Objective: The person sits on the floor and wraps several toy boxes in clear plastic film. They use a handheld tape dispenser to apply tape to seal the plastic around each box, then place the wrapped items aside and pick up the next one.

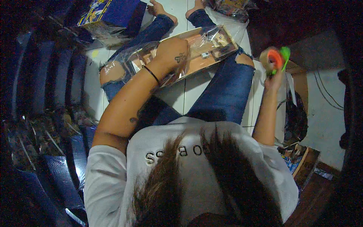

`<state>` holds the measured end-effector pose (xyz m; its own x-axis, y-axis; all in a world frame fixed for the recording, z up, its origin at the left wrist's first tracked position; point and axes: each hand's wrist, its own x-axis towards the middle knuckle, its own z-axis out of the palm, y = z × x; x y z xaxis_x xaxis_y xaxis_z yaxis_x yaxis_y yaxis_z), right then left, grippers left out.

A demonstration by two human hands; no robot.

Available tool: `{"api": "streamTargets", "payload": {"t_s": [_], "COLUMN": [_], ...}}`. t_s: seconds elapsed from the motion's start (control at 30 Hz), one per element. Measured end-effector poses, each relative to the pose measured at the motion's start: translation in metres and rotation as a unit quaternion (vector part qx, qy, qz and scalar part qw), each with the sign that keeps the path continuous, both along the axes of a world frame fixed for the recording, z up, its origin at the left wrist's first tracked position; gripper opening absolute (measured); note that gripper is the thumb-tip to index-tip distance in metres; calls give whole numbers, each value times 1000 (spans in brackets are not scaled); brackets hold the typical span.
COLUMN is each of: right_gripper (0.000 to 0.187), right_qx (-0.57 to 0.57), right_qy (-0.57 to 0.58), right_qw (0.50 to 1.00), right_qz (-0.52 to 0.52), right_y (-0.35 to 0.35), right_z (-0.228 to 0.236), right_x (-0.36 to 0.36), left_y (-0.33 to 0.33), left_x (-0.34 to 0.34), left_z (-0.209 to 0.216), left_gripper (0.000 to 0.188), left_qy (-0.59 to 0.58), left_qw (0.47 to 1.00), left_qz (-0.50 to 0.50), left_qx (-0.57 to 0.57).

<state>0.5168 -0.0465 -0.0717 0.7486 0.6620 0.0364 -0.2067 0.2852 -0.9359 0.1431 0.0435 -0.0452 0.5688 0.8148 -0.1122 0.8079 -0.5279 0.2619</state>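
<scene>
A long shallow box (230, 41) lies across my thighs, loosely covered in clear plastic film (132, 55). Through the film, pale and orange-brown contents and small parts show. My left hand (172, 55) rests over the middle of the box, its fingers curled in at the film; the fingertips are hidden. Off to the right, away from the box, my right hand (275, 80) is raised and closed around a tape dispenser (284, 56). The dispenser is bright green, carries a roll with an orange core, and is blurred by motion.
A blue printed box (117, 17) in plastic stands at the far left. Dark plastic-wrapped packages (53, 136) line the left side. Another wrapped bundle (230, 9) lies beyond my feet. At right are a black bag (295, 119) and a wooden crate (304, 162) of small items.
</scene>
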Motion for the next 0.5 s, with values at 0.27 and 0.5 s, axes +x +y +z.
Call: {"api": "streamTargets", "payload": {"t_s": [0.27, 0.5], "right_gripper": [43, 41], "right_qx": [-187, -293], "right_qy": [-666, -754], "right_qw": [663, 411], "right_qz": [285, 422], "right_y": [138, 201], "right_z": [127, 113], "right_x": [-201, -237], "left_y": [0, 3], "left_x": [-1, -1], "left_z": [-5, -8], "left_gripper": [25, 21], "left_qy": [-64, -58], "left_qw": [997, 998], "left_qz": [11, 1], "left_qx": [31, 0]}}
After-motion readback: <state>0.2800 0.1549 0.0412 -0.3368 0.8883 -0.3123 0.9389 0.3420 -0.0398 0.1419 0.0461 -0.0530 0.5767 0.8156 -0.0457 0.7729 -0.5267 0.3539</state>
